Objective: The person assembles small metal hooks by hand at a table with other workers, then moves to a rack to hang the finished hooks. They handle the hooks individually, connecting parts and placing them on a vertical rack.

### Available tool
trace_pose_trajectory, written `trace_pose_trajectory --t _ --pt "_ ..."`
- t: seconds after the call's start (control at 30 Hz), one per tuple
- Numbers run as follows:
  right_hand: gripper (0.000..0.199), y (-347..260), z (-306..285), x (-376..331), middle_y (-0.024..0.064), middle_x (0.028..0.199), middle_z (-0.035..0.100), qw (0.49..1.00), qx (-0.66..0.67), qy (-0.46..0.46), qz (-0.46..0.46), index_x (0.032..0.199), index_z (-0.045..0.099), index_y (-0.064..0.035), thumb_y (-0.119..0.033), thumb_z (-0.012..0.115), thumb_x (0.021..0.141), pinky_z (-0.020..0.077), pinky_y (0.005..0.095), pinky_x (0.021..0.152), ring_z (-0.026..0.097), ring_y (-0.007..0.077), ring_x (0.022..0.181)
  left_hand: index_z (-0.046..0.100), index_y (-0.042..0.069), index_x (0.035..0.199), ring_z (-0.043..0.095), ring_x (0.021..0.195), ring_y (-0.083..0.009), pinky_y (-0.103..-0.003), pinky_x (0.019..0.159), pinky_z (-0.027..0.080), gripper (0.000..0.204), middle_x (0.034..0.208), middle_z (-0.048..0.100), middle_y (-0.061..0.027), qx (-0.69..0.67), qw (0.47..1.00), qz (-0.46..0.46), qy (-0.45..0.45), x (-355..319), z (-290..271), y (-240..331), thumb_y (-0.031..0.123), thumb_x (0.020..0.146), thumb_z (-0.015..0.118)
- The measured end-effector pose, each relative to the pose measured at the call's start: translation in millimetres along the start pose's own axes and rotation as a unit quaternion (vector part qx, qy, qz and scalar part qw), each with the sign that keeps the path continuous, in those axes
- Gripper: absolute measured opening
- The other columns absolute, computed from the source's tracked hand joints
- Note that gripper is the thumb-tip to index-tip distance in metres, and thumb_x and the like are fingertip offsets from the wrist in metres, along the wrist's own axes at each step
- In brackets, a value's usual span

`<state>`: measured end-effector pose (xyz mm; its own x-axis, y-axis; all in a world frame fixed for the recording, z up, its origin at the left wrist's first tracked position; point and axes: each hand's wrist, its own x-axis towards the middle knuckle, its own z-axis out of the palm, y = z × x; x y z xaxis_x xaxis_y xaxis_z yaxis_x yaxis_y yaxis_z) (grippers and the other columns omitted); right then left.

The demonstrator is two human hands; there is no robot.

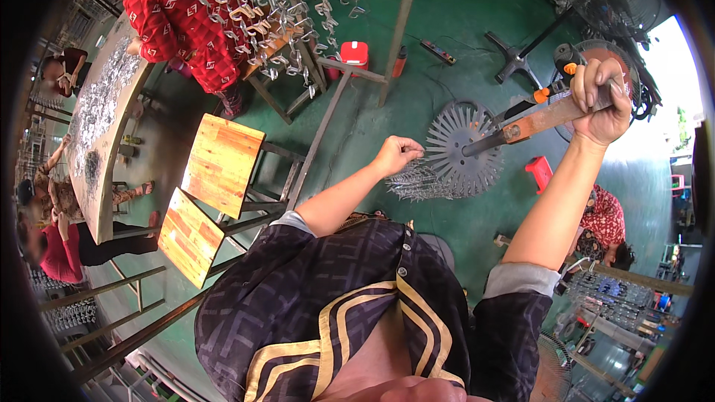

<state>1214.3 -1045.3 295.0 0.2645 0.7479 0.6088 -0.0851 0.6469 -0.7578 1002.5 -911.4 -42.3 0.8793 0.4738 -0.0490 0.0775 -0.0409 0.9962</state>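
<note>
My right hand (602,103) is raised at the right, its fingers wrapped round the upper end of a rusty flat metal bar (547,120). The bar joins a grey post that runs down to a round slotted metal disc (456,141). My left hand (397,156) is at the disc's left edge, thumb and fingertips pinched together. What lies between those fingertips is too small to make out. Just below it, a bunch of thin silvery metal pieces (421,181) hangs along the disc's lower left rim.
Two wooden-topped stools (223,155) stand at the left beside a metal frame (320,134). Metal hooks (275,0) hang in strings above. A person in red (179,22) works at a long table (100,201). A pedestal fan (521,56), red stool (538,173) and red box (354,53) are around.
</note>
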Motion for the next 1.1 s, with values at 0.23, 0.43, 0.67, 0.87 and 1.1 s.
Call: trace_pose_trajectory --t 0.23,0.43,0.67,0.87,1.1 --pt "0.023 1 0 4 0.005 0.059 0.04 1.0 0.011 -0.017 0.007 0.081 0.046 0.0013 -0.022 0.049 0.079 0.0266 0.0199 0.042 0.033 0.0105 0.052 0.065 0.0 0.086 0.055 0.065 -0.0031 -0.019 0.061 0.046 0.011 0.073 0.065 -0.0007 -0.038 0.999 -0.009 0.011 6 -7 3 0.005 0.077 0.07" --pt "0.024 -1 0 1 0.0051 0.058 0.04 1.0 0.012 -0.013 0.008 0.081 0.046 0.0013 -0.022 0.05 0.079 0.0261 0.0199 0.042 0.033 0.0106 0.051 0.062 0.001 0.081 0.057 0.067 -0.0039 -0.02 0.064 0.048 0.01 0.074 0.064 -0.0005 -0.065 0.998 -0.007 0.014 8 -13 7 0.002 0.076 0.071" --pt "0.024 -3 0 -3 0.0051 0.057 0.04 1.0 0.003 -0.008 0.006 0.079 0.047 0.0008 -0.023 0.05 0.079 0.0262 0.0207 0.042 0.033 0.0107 0.05 0.062 0.001 0.081 0.051 0.061 -0.0021 -0.019 0.057 0.044 0.01 0.07 0.062 0.0016 -0.015 1.0 0.013 -0.015 6 -9 1 0.001 0.076 0.07" --pt "0.023 -1 -1 0 0.0053 0.056 0.04 1.0 0.013 -0.011 0.001 0.079 0.047 0.0013 -0.022 0.05 0.08 0.0253 0.0214 0.04 0.032 0.0107 0.047 0.063 0.002 0.076 0.048 0.058 -0.0028 -0.021 0.053 0.04 0.006 0.066 0.061 0.0011 0.034 0.997 0.03 -0.057 -1 -3 12 0.002 0.075 0.069" --pt "0.022 -4 -2 -2 0.0062 0.056 0.04 1.0 0.018 -0.018 -0.009 0.079 0.047 0.0022 -0.019 0.048 0.081 0.0266 0.0212 0.04 0.033 0.0108 0.046 0.063 0.002 0.076 0.05 0.057 -0.0055 -0.023 0.053 0.041 0.006 0.066 0.062 -0.0014 0.068 0.996 0.048 -0.044 -1 1 23 0.003 0.075 0.069"
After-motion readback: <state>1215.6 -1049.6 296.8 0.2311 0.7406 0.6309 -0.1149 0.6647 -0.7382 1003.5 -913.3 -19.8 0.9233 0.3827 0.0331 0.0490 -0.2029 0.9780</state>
